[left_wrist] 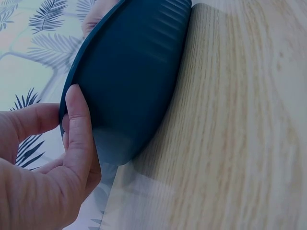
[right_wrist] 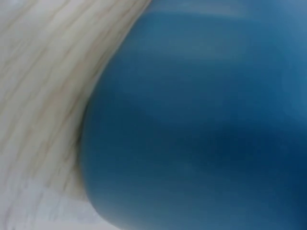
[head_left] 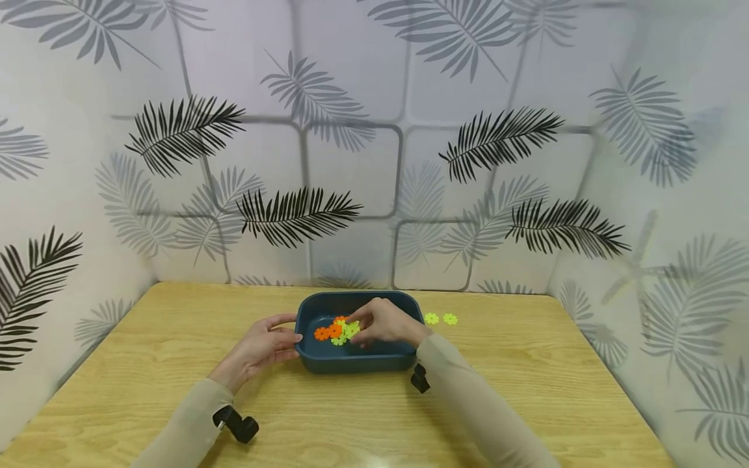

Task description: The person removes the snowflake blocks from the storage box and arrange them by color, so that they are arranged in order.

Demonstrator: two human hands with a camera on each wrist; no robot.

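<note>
A dark blue plastic basin (head_left: 359,365) stands on the table, with several orange snowflake discs (head_left: 322,333) and yellow-green snowflake discs (head_left: 339,340) heaped inside. My left hand (head_left: 266,344) grips the basin's left end, thumb and fingers on either side of the rim, as the left wrist view also shows. Over the right part of the basin, my right hand (head_left: 383,322) reaches down with bent fingers, thumb and fingertips right at the yellow-green discs. I cannot tell whether it pinches one. In the right wrist view the basin's outer wall (right_wrist: 192,134) blocks sight of that hand.
Two yellow-green snowflake discs (head_left: 441,318) lie on the wooden table (head_left: 503,351) just right of the basin. Behind the table and at both sides stands a leaf-patterned backdrop (head_left: 351,253). Each sleeve carries a black wrist mount (head_left: 235,424).
</note>
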